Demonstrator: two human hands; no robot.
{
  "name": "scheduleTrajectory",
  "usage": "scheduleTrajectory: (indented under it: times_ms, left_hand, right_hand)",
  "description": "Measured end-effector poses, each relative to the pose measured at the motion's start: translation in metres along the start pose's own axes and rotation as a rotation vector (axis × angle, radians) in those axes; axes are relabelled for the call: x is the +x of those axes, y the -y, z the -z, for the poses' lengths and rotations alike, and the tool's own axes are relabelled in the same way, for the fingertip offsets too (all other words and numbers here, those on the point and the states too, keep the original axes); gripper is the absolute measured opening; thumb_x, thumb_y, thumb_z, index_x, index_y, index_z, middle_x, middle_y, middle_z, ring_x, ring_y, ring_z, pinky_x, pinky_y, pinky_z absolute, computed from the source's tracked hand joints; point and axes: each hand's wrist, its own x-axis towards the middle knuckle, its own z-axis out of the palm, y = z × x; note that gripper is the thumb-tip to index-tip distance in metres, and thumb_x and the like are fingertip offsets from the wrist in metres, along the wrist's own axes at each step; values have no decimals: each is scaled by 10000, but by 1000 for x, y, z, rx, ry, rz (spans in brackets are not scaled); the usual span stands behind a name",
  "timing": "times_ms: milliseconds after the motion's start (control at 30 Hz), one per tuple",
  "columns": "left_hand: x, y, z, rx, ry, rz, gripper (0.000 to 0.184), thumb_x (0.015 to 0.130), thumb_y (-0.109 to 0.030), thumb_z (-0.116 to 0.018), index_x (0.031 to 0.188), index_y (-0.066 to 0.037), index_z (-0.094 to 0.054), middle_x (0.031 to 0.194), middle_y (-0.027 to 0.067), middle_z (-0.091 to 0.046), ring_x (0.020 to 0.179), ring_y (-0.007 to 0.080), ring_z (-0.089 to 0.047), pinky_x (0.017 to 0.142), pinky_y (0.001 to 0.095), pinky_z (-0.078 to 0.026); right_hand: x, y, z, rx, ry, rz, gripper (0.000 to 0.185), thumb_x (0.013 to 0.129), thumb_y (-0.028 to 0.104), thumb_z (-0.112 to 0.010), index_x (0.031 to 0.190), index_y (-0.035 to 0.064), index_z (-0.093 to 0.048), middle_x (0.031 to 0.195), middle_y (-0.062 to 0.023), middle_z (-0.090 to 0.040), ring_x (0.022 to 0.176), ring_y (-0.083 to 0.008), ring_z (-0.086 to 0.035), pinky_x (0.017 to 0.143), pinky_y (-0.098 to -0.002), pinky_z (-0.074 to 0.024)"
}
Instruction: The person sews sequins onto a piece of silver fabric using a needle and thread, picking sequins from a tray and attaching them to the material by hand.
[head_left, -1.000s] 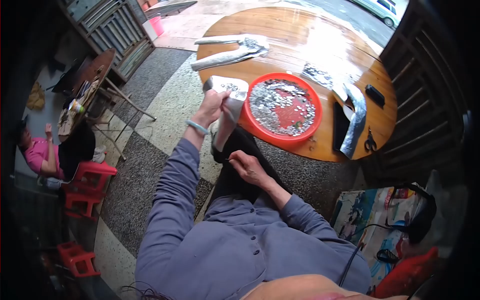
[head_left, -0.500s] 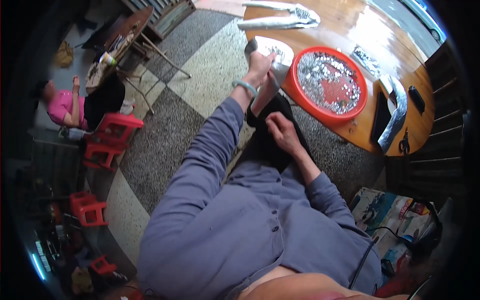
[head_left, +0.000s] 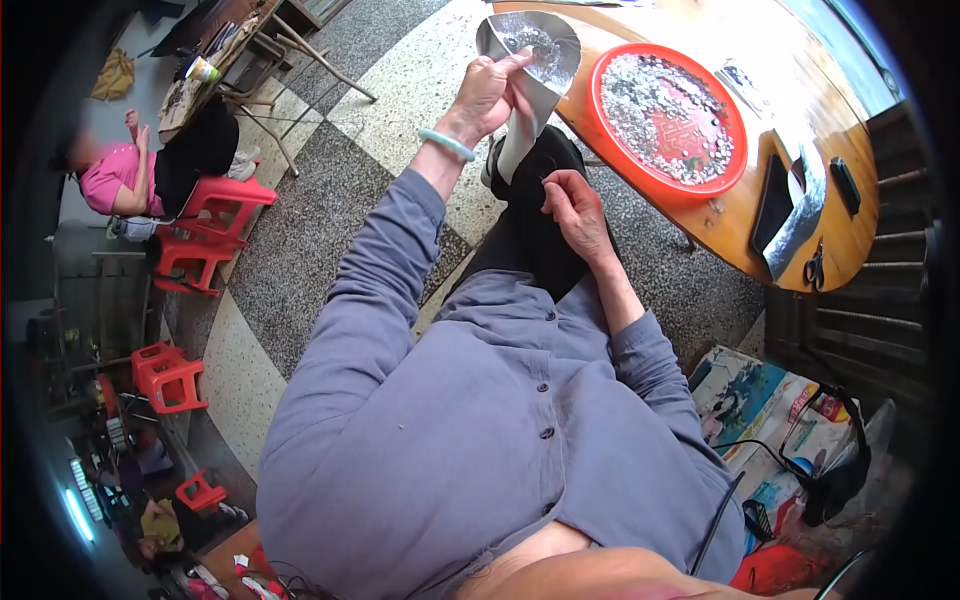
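My left hand (head_left: 487, 95), with a pale green bangle at the wrist, grips a silvery-grey cloth piece (head_left: 540, 55) whose wide end bears shiny sequins. The cloth hangs down in front of my dark trouser leg. Lower and to the right, my right hand (head_left: 578, 213) is closed in a pinch over my lap; what its fingertips hold is too small to make out. A red round tray (head_left: 741, 150) of loose silver sequins lies on the wooden table, right of the cloth.
The wooden table (head_left: 850, 235) also bears a curved silver strip (head_left: 806, 208), a black case (head_left: 844, 186) and scissors (head_left: 814, 266). At the left a person in pink (head_left: 120, 178) sits by another table, near red stools (head_left: 222, 210). Cardboard (head_left: 770, 400) lies at lower right.
The view has turned, shifting the table and tray up and to the right. My left hand keeps its hold on the cloth. My right hand stays pinched, a little lower away from the cloth.
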Motion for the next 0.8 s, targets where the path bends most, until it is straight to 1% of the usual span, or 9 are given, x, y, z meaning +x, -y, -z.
scheduleTrajectory:
  times_ms: [100, 133, 367, 467, 567, 600, 633, 700, 800]
  left_hand:
    - [-21, -23, 7, 66, 14, -42, 117, 919, -96, -643, 942, 12, -683, 891, 98, -708, 679, 160, -670, 518, 259, -551]
    - [-29, -29, -1, 49, -105, -93, 148, 925, -131, -639, 951, 7, -685, 866, 91, -710, 595, 152, -654, 407, 263, -512]
    - [-71, -62, 58, 124, -106, -172, 154, 909, -179, -679, 918, -25, -689, 820, 52, -694, 579, 139, -645, 411, 260, -524]
    - [-90, -72, 79, 72, -133, -195, 179, 887, -214, -714, 942, -47, -683, 843, 47, -694, 653, 141, -663, 499, 278, -569]
    - [-111, -87, 91, -195, -304, -142, 176, 895, -235, -708, 920, -66, -669, 875, 54, -687, 770, 135, -632, 702, 289, -514]
    - [-115, -88, 115, -232, -256, -136, 273, 918, -318, -671, 937, -47, -646, 805, 36, -650, 676, 119, -581, 611, 268, -461]
    - [-120, -91, 139, -478, 54, -58, 312, 953, -322, -616, 983, -12, -629, 726, 17, -602, 599, 111, -536, 551, 259, -411]
    - [-140, -103, 152, -776, 44, -105, 292, 975, -272, -575, 980, 17, -616, 660, 5, -551, 543, 101, -514, 538, 239, -395]
    - [-167, -106, 181, -829, 56, -282, 311, 1014, -267, -493, 1047, 7, -636, 657, 1, -584, 460, 82, -499, 478, 217, -361]
  right_hand:
    - [0, 4, -2, -14, -4, 1, 94, 972, 117, -546, 995, 37, -591, 714, 5, -569, 664, -66, -553, 609, -219, -445]
    - [2, 2, -2, -27, -11, 8, 99, 972, 119, -547, 1004, 38, -593, 717, 6, -576, 658, -65, -557, 598, -218, -447]
    - [3, 0, -5, -35, -17, -30, 116, 975, 132, -557, 1029, 40, -602, 721, 15, -587, 654, -50, -555, 575, -199, -424]
    - [4, 2, -5, -63, -8, -21, 117, 975, 131, -558, 1034, 43, -607, 718, 16, -588, 628, -43, -522, 563, -199, -409]
    - [5, -1, -6, -89, -10, 2, 118, 978, 122, -544, 1033, 42, -611, 725, 7, -595, 623, -48, -510, 566, -197, -405]
    - [5, 0, -7, -83, -15, -11, 117, 978, 118, -542, 1032, 40, -610, 725, 4, -594, 625, -49, -511, 569, -198, -407]
    - [5, 2, -8, -75, -17, -24, 116, 978, 114, -540, 1031, 38, -610, 725, 1, -593, 627, -50, -512, 572, -199, -409]
    - [5, 3, -9, -108, -19, -13, 102, 973, 91, -543, 1035, 37, -603, 731, 3, -582, 626, -47, -499, 568, -191, -395]
    - [3, 3, -10, -165, 13, -47, 101, 979, 97, -541, 1037, 41, -602, 743, 9, -579, 621, -36, -479, 562, -182, -381]
